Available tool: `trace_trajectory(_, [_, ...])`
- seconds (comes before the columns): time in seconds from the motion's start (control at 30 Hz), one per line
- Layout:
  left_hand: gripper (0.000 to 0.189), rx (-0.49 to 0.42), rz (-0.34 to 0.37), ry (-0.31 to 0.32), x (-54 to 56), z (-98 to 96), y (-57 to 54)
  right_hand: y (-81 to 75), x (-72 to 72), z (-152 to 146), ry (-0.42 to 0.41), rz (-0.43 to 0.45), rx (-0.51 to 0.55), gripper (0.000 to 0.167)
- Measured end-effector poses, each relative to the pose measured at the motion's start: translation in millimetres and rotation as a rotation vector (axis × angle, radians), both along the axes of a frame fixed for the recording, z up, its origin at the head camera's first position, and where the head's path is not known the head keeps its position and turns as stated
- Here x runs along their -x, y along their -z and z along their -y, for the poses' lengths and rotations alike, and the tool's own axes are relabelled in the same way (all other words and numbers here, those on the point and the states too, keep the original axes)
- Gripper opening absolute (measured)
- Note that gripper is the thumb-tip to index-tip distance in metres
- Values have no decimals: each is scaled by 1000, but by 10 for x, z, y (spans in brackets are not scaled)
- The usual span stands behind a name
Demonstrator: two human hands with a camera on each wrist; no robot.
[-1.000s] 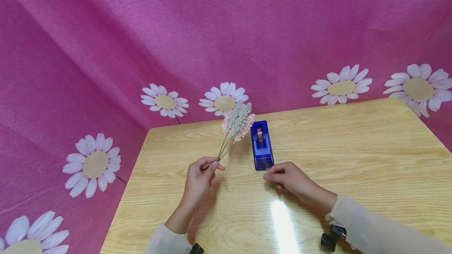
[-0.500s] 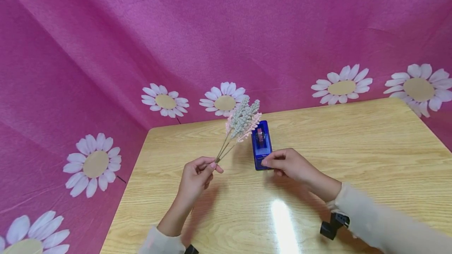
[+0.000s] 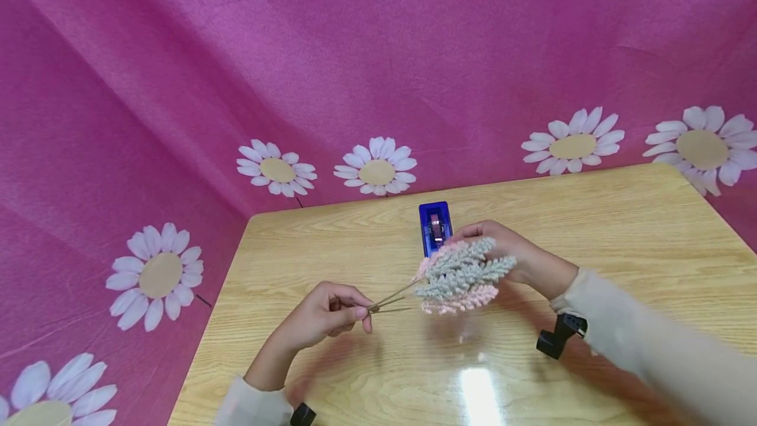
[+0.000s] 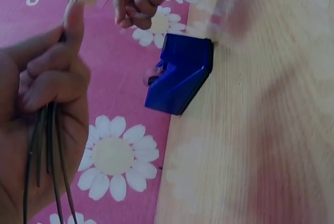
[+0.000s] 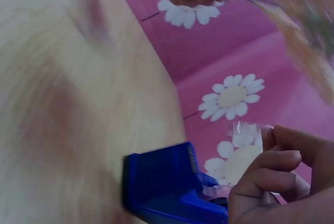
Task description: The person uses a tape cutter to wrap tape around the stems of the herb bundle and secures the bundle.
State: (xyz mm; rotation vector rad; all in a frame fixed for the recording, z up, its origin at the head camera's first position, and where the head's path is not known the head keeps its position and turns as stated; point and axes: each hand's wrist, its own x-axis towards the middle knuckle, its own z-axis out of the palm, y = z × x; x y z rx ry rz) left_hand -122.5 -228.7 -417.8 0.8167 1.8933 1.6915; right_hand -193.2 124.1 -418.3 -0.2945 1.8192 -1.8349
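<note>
My left hand (image 3: pixel 328 314) pinches a bunch of artificial flowers by its thin stems (image 4: pixel 48 145), whose ends run down past the palm in the left wrist view. The fluffy pink and grey-green flower heads (image 3: pixel 464 281) point right and overlap part of my right hand (image 3: pixel 516 242) in the head view. Between the thumb and finger of that hand is a short strip of clear tape (image 5: pixel 242 129). Just beyond it stands a blue tape dispenser (image 3: pixel 434 219) with a pinkish roll, its front end hidden behind the flowers.
Underneath is a light wooden table (image 3: pixel 591 229) with a bright glare patch near the front. A magenta cloth (image 3: pixel 473 71) printed with white daisies hangs along its back and left sides.
The flowers have swung from leaning up to lying sideways toward the right as my left hand lowered and turned. My right hand has moved up and right, off the dispenser's front end.
</note>
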Motion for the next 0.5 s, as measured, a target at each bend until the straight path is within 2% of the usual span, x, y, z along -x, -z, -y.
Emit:
trace_trajectory(0.1, [20,70,16,68,26,26,-3,-69,76,-8,-48,6,-33,16])
trace_trajectory(0.17, [20,130,34,84,42,15,-7,-105,111,-3,-67,23,-33,16])
trace_trajectory(0.3, [19,245,40,83,88,-54,7,-172,144,9,-78,33,-23,16])
trace_trajectory(0.5, [17,379,-7,72,158,-242,42,-262,140,23,-96,32,-44,15])
